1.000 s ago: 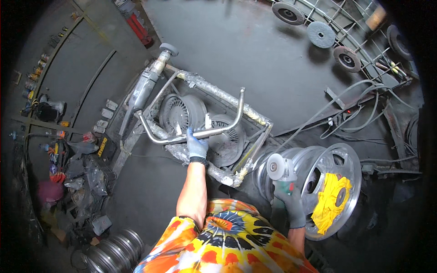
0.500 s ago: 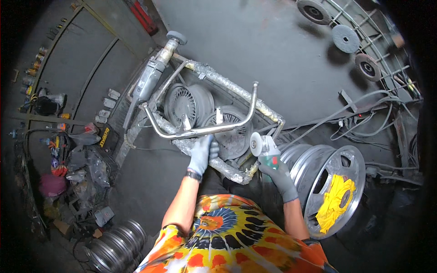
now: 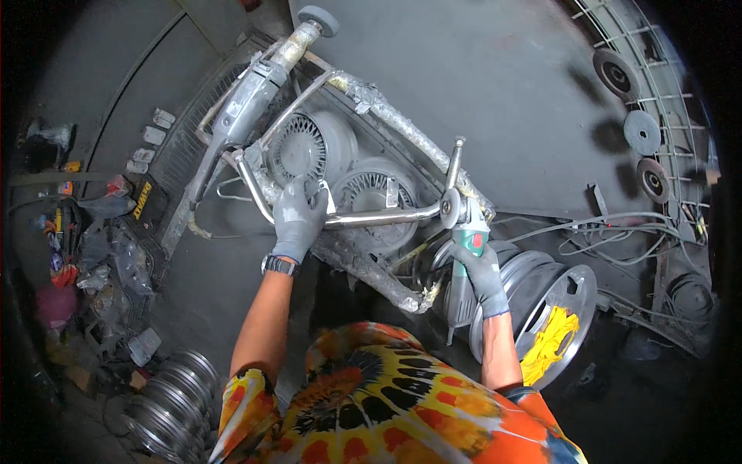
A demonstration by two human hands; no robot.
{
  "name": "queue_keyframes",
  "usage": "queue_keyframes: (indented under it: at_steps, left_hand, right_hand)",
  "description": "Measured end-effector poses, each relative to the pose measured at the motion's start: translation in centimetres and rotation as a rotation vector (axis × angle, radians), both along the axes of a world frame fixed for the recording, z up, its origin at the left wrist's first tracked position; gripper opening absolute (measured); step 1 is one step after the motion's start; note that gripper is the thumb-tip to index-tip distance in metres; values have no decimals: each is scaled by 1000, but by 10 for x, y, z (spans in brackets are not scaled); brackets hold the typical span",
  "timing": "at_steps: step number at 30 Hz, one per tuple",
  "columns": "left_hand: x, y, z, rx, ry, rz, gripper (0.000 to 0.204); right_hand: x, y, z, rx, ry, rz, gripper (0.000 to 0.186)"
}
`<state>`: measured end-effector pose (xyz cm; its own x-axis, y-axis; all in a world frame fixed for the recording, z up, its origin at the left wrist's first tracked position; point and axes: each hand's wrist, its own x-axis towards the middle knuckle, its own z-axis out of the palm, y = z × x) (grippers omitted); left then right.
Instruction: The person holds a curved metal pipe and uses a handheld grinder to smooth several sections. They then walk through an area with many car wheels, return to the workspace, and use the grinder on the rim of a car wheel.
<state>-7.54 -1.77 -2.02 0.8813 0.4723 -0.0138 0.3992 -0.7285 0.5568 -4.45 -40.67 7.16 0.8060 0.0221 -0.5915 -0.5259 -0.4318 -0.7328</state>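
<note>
A bent, shiny metal tube (image 3: 379, 218) with small flat brackets lies across a wrapped metal frame (image 3: 402, 143). My left hand (image 3: 300, 220), in a grey glove, closes round the tube beside its left bracket (image 3: 328, 195). The fingers' undersides are hidden. My right hand (image 3: 485, 277), also gloved, grips a green and grey angle grinder (image 3: 462, 300) held upright. The grinder's small disc (image 3: 450, 207) is at the tube's right bend; whether it touches cannot be told.
Two dusty wheel rims (image 3: 297, 147) sit inside the frame. A long grey power tool (image 3: 247, 104) with a round wheel lies along its left side. Large rims with a yellow cloth (image 3: 550, 340) stand at right, near loose cables (image 3: 610, 226). More rims (image 3: 174, 402) stand lower left.
The grinder has risen from beside the frame to the tube's right bend. My left hand has shifted left along the tube to the left bracket. The whole view has shifted.
</note>
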Motion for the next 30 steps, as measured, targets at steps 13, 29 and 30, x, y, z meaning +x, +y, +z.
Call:
queue_keyframes:
  at_steps: [13,29,30]
  left_hand:
    - [29,-2,-15,-279,295,-122,52]
    - [69,29,-67,-692,399,-346,52]
    - [70,29,-71,-772,437,-342,49]
  right_hand:
    - [-19,25,10,-137,89,44,40]
    - [1,28,27,-180,124,81,38]
    - [2,25,27,-229,115,68,36]
